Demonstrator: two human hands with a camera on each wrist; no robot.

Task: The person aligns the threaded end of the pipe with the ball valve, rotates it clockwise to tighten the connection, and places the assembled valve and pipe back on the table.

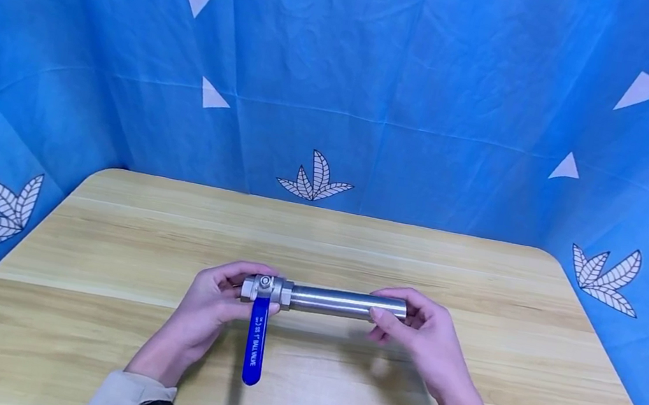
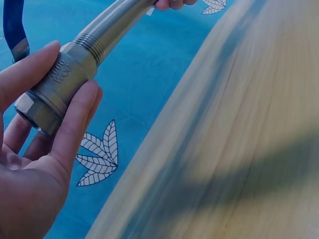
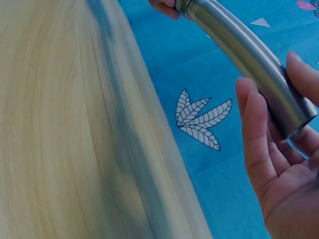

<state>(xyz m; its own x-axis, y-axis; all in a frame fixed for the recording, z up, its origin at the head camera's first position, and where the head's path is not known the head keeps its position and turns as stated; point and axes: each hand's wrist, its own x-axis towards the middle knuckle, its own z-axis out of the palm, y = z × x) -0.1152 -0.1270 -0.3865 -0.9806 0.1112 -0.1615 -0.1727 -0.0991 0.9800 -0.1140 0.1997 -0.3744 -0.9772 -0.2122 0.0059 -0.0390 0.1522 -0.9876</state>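
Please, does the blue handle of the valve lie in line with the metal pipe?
No, in the head view the blue handle sticks out roughly at right angles to the metal pipe.

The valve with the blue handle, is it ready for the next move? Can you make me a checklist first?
1. Left hand holds the valve: ok.
2. Right hand holds the pipe near its far end: ok.
3. Pipe and valve sit in line: ok, in the head view.
4. Threads all hidden inside the valve: not ok, several show.
5. Joint is tight: cannot tell from pictures.
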